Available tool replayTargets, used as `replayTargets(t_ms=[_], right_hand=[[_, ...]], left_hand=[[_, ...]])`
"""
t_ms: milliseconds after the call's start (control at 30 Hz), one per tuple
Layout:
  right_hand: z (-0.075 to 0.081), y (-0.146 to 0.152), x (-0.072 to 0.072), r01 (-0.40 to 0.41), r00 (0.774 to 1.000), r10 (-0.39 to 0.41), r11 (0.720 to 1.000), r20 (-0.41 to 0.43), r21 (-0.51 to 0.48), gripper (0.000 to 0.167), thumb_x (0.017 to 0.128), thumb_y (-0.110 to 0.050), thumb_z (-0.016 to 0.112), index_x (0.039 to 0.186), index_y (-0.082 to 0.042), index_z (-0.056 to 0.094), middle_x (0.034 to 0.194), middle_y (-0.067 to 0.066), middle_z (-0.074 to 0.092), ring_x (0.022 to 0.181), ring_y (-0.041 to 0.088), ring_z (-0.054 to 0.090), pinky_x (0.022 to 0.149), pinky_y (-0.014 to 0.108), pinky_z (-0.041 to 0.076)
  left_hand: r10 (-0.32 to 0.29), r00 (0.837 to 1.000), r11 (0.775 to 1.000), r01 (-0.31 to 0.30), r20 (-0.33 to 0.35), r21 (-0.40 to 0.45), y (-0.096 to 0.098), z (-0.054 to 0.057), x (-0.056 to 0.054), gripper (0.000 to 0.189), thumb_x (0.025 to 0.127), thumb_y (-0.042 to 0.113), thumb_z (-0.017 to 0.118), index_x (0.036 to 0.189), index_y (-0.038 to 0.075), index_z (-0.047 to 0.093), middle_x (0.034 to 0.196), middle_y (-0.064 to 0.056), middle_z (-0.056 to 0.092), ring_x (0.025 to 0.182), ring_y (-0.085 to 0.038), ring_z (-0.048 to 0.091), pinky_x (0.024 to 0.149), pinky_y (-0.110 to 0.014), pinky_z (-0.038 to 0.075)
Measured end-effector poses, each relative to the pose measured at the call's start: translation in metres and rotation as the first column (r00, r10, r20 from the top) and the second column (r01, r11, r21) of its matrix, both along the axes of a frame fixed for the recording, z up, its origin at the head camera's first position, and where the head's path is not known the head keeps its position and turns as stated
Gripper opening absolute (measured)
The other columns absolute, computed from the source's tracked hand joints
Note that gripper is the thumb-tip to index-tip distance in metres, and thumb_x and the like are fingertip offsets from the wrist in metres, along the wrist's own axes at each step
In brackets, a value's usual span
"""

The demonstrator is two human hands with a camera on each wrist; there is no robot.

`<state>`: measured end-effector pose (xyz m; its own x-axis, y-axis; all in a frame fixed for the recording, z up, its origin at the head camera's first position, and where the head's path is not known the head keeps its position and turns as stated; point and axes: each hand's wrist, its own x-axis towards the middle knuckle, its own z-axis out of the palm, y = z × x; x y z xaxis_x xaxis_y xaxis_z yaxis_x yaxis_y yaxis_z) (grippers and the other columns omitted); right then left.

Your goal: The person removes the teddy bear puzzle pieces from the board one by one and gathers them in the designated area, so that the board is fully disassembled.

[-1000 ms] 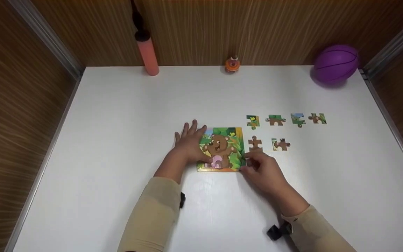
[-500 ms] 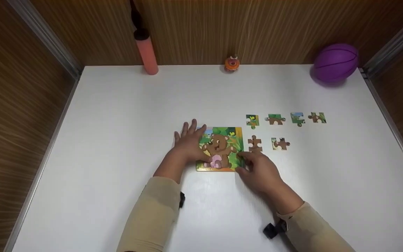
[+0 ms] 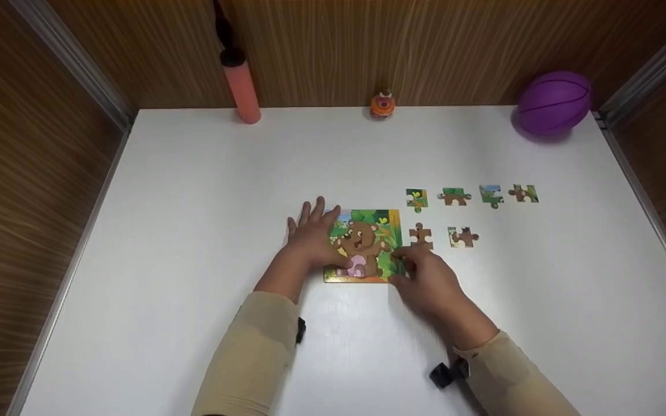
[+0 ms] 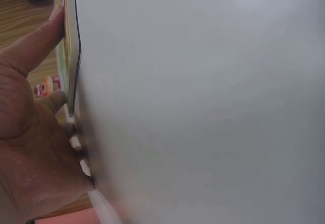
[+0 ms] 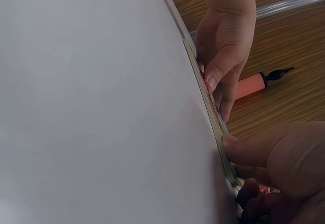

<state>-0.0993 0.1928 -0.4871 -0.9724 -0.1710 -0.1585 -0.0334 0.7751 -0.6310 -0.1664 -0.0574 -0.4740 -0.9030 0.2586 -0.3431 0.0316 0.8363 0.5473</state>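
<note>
One right hand (image 3: 431,283): fingers bent, tips at lower-right corner of 1 bear puzzle (image 3: 362,234), centre of frame; pinching or pressing — can't tell. Tips shifted slightly L, onto puzzle, in last sec. — prob. now working that corner. One left hand (image 3: 313,240): fingers spread, grasping nil, thumb laid on puzzle. Loose pcs (image 3: 463,237), R of centre: 6 (4 upper row, 2 lower), count unchanged. Top of frame: 1 pump (image 3: 243,95), upper left; 1 toy figure (image 3: 383,105), top centre; 1 purple ball (image 3: 554,104), upper right.
</note>
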Motion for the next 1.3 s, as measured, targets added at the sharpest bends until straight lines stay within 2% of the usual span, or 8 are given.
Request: replayTargets(t_ms=[133,333,567,767,1033,1300], right_hand=[[0.0,0.0,0.0,0.002,1.0,-0.002,1.0,-0.001,-0.018,0.041,0.092,-0.009,0.08,0.13,-0.003,0.069,0.107,0.012,0.065,0.094,0.027,0.059,0.083,0.047,0.051],[-0.001,-0.003,0.0,0.03,1.0,-0.029,0.997,0.005,-0.066,0.042,0.091,-0.007,0.08,0.131,-0.003,0.067,0.112,0.013,0.064,0.1,0.028,0.059,0.09,0.049,0.052],[-0.005,-0.008,0.006,0.065,0.997,-0.072,0.986,-0.038,-0.157,0.038,0.087,0.002,0.082,0.12,-0.008,0.064,0.101,0.008,0.061,0.089,0.025,0.055,0.077,0.041,0.047],[-0.008,-0.011,0.008,0.069,0.996,-0.082,0.971,-0.048,-0.228,0.04,0.087,0.008,0.078,0.121,-0.007,0.063,0.099,0.007,0.064,0.088,0.024,0.056,0.075,0.039,0.048],[-0.008,-0.007,0.005,0.022,0.998,-0.034,0.975,-0.052,-0.22,0.049,0.088,0.008,0.071,0.137,0.001,0.063,0.109,0.011,0.066,0.097,0.024,0.06,0.084,0.043,0.054],[-0.007,0.002,0.006,-0.015,0.998,-0.003,0.967,-0.07,-0.256,0.05,0.09,0.01,0.073,0.138,0.001,0.064,0.123,0.014,0.064,0.11,0.027,0.062,0.094,0.046,0.054]], left_hand=[[-0.002,1.0,1.0,0.002,-0.005,-0.003,0.001,0.001,0.0,0.123,0.072,0.045,0.096,0.17,0.021,0.027,0.178,-0.011,0.001,0.163,-0.036,-0.009,0.126,-0.064,-0.006],[0.007,1.0,1.0,-0.007,-0.005,-0.009,0.0,0.001,0.0,0.123,0.072,0.044,0.097,0.17,0.022,0.027,0.178,-0.01,0.0,0.163,-0.035,-0.009,0.126,-0.064,-0.007],[0.022,1.0,0.999,-0.022,-0.002,0.032,-0.002,0.0,0.001,0.124,0.071,0.042,0.099,0.17,0.02,0.028,0.178,-0.01,0.0,0.162,-0.034,-0.011,0.125,-0.063,-0.01],[0.016,1.0,0.999,-0.016,0.001,0.031,-0.004,0.001,0.001,0.123,0.072,0.042,0.098,0.17,0.02,0.026,0.178,-0.01,-0.001,0.162,-0.034,-0.012,0.125,-0.063,-0.01],[0.013,1.0,1.0,-0.013,0.008,0.016,-0.001,-0.001,0.0,0.125,0.072,0.045,0.098,0.17,0.021,0.026,0.178,-0.01,-0.001,0.162,-0.034,-0.012,0.126,-0.061,-0.01],[0.011,1.0,1.0,-0.011,0.001,0.016,0.0,-0.002,-0.001,0.125,0.071,0.045,0.099,0.17,0.022,0.027,0.178,-0.009,-0.001,0.162,-0.034,-0.011,0.126,-0.062,-0.01]])
